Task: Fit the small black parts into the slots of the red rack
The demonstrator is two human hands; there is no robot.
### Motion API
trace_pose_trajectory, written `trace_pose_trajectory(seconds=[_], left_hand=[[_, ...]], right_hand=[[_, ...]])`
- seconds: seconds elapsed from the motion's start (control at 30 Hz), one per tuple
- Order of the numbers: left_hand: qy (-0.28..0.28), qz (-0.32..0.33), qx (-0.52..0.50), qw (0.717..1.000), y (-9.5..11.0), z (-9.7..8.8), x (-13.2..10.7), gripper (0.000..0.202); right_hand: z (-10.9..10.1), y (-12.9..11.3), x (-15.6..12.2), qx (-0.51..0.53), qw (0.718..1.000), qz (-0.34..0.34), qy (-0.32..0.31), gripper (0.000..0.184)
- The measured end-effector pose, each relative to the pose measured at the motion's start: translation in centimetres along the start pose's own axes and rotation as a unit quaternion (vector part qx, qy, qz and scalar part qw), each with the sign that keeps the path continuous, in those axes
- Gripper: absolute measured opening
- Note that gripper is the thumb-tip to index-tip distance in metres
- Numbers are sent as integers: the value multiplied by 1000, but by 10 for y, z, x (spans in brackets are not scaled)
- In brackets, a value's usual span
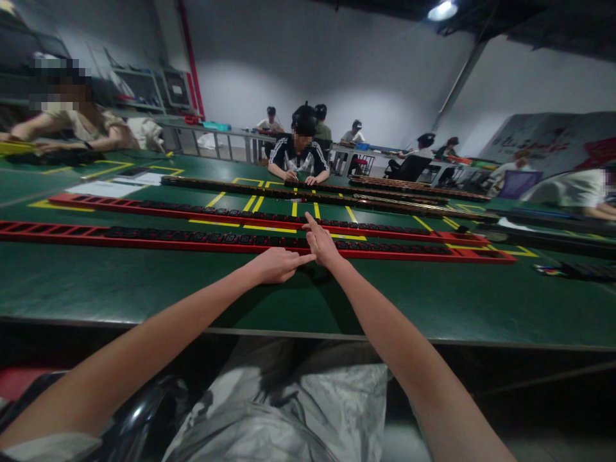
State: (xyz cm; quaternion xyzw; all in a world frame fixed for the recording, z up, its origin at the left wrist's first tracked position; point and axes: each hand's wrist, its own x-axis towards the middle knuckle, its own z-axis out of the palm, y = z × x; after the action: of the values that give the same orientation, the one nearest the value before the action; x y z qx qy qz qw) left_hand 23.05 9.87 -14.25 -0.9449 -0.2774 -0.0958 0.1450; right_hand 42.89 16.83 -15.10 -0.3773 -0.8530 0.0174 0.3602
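Note:
My left hand (279, 264) rests low at the near side of the closest long red rack (86, 240), its index finger stretched out to the right. The tip of that finger meets or nearly meets my right hand (324, 248), which is over the same rack. My right hand's index finger points up and away, apart from the fingers below it. Neither hand visibly holds anything. Black square pieces (231, 238) fill much of the near rack, whose left slots show none. Behind it lies a second red rack (96, 204) with similar pieces.
Beyond the racks, long dark strips (231, 187) lie across the green table (144, 276). White papers (103, 187) lie at left and a dark bundle (582, 271) at right. A person (301, 154) works opposite; others sit around. The table's front edge is near my lap.

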Motion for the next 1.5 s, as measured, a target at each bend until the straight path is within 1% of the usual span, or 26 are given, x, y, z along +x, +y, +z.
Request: trace_pose_trajectory(seconds=[0.13,0.27,0.53,0.77,0.97,1.27,1.37,1.5], left_hand=[[-8,8,0,1000,14,-2,4,59],[-26,-9,-2,1000,20,-2,6,64],[-48,-14,-12,999,18,-2,6,61],[-51,-9,-14,999,18,-1,6,61],[-56,-14,-20,998,18,-1,6,60],[-56,-19,-31,998,17,-2,5,61],[-59,-21,-34,997,17,-3,5,61],[-56,-18,-33,998,18,-3,5,62]], right_hand=[[2,-2,1,-13,1000,2,-3,61],[4,-4,2,-27,1000,5,0,60],[8,-2,1,-11,998,45,38,60],[8,-4,-1,-15,999,37,33,60],[10,-1,-1,-11,998,41,48,61],[9,-1,1,-29,998,43,31,59],[7,-3,1,-28,998,46,26,62],[5,-6,0,-3,998,51,36,73]])
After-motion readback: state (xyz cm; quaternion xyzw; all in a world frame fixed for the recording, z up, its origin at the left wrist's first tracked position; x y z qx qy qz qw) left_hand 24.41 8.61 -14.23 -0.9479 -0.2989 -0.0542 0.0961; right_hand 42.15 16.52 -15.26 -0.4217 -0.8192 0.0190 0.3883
